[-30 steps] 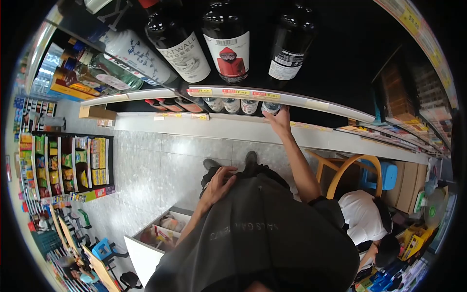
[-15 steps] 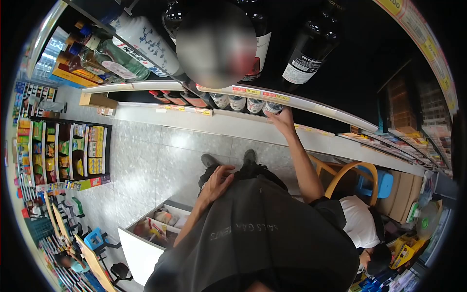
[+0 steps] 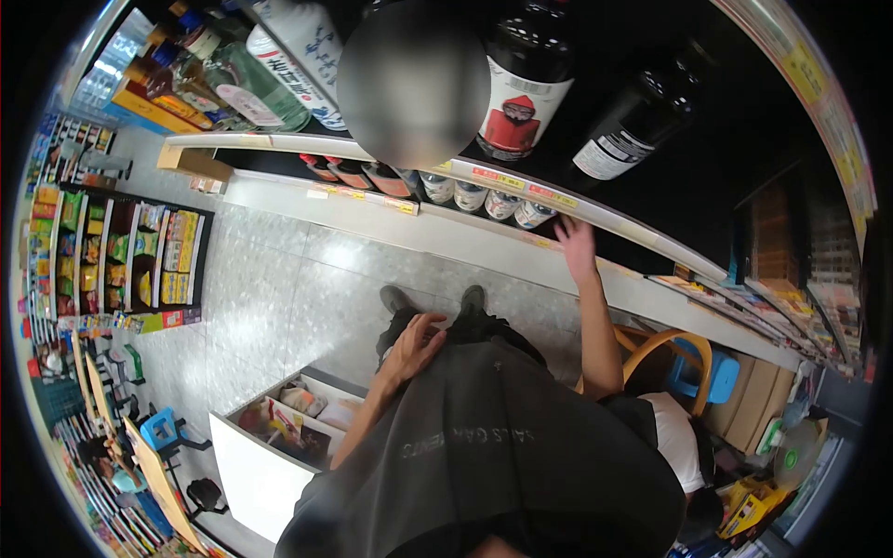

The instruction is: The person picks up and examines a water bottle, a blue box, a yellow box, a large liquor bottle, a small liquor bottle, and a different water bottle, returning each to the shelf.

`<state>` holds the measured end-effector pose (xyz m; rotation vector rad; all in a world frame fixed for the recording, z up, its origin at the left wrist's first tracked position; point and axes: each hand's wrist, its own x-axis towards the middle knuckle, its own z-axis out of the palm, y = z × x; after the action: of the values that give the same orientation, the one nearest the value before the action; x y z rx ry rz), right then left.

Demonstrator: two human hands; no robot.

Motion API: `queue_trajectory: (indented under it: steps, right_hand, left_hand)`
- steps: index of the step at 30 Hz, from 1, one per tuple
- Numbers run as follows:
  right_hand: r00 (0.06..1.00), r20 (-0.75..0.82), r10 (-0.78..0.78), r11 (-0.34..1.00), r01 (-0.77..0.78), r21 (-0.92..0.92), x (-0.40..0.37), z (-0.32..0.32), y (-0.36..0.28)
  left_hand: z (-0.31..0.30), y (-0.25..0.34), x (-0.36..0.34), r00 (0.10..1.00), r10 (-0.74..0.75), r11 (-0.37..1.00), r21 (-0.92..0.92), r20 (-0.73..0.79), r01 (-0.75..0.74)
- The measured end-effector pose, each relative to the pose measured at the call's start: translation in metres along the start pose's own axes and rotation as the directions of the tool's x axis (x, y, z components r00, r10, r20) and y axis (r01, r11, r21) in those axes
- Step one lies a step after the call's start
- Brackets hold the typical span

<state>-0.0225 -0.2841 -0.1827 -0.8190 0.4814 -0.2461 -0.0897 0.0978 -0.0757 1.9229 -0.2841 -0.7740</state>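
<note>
While we bend toward the low shelf (image 3: 372, 201), our right hand (image 3: 577, 249) hangs open, fingers spread, just beside the rightmost small bottle (image 3: 532, 215) of its front row; our left hand (image 3: 414, 344) lies open on our thigh, probably bracing the lean.

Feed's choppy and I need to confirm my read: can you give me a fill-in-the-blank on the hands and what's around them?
The right hand is raised to the lower shelf, fingers open, beside a row of small ____.
The left hand lies on the person's own ____, away from the shelf.
The open box on the floor has ____ outer walls.
Missing words: bottles; leg; white.
</note>
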Motion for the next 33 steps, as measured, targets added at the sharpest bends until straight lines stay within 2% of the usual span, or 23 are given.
queue_trajectory:
  steps: [1, 2, 5, 13, 25, 33]
  right_hand:
    - [0.991, -0.093, -0.096, 0.995, 0.096, -0.01, 0.01, -0.005, 0.0]
    - [0.974, -0.154, -0.166, 0.983, 0.152, -0.098, 0.023, -0.01, 0.0]
    - [0.959, -0.217, -0.181, 0.983, 0.168, -0.075, 0.072, -0.022, 0.013]
    - [0.973, -0.217, -0.081, 0.987, 0.049, -0.15, 0.127, -0.001, 0.047]
    - [0.975, -0.222, -0.028, 0.985, -0.012, -0.175, 0.121, -0.005, 0.053]
    - [0.972, -0.23, -0.042, 0.988, 0.005, -0.157, 0.102, -0.01, 0.038]
  left_hand:
    - [0.0, -0.008, -0.001, 0.999, 0.017, 1.0, -0.002, -0.029, -0.017]
    - [0.002, -0.015, -0.003, 0.998, 0.033, 0.999, -0.002, -0.054, -0.033]
    - [0.0, -0.016, -0.007, 0.998, -0.02, 1.0, 0.011, -0.058, 0.021]
    - [-0.002, -0.018, -0.02, 0.991, -0.039, 0.999, 0.014, -0.13, 0.041]
    - [-0.013, -0.029, -0.023, 0.991, -0.068, 0.996, 0.057, -0.114, 0.075]
    - [-0.036, -0.038, -0.035, 0.994, -0.043, 0.983, 0.174, -0.101, 0.06]
